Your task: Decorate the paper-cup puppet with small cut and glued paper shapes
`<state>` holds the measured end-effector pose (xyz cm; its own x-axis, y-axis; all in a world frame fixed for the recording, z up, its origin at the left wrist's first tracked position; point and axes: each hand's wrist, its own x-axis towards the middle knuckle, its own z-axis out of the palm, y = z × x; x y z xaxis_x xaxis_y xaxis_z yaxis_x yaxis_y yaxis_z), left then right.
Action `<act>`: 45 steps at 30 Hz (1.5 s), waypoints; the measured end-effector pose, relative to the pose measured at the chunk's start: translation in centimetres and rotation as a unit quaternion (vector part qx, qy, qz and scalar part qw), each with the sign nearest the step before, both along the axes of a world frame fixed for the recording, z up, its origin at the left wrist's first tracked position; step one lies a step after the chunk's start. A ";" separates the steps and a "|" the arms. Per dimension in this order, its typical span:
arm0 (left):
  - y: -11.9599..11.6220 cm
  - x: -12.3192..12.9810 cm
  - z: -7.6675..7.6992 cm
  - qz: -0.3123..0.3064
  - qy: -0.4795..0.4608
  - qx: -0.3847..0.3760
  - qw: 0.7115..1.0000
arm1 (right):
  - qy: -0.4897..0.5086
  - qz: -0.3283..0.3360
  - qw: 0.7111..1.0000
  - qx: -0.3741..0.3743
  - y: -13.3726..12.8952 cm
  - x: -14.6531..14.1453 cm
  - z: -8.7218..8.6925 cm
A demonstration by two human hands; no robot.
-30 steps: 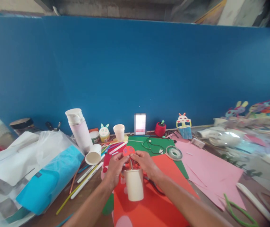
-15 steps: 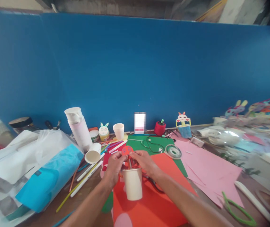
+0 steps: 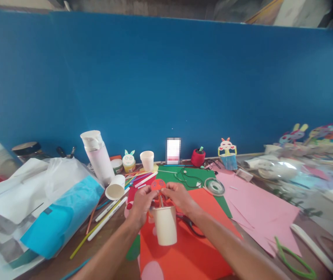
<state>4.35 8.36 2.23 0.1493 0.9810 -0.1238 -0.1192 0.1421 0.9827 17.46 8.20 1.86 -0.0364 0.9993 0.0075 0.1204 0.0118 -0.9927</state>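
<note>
A white paper cup [image 3: 166,227] stands upright on a red paper sheet [image 3: 201,249]. Just above its rim is a round red paper face [image 3: 158,184] with drawn eyes, fixed on a thin stick [image 3: 161,200] that reaches down to the cup's mouth. My left hand [image 3: 142,201] pinches the face's lower left edge. From the other side, my right hand [image 3: 180,197] pinches its lower right edge. Behind my right wrist, a dark-handled tool [image 3: 194,226], perhaps scissors, is partly hidden.
To the left are a tipped paper cup [image 3: 115,187], markers [image 3: 108,217], a white bottle [image 3: 97,157] and a blue package [image 3: 63,217]. A tape roll [image 3: 214,186], pink paper [image 3: 262,202] and a green pipe cleaner [image 3: 293,262] lie right. A phone-like screen [image 3: 173,151] stands at the back.
Both hands stay on the red paper face with little movement. The whole view has shifted very slightly; the cup appears a touch further right.
</note>
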 end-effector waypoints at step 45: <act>0.1 -0.2 -0.3 -0.004 -0.008 -0.026 1.000 | 0.017 0.021 0.999 -0.023 -0.1 0.4 0.5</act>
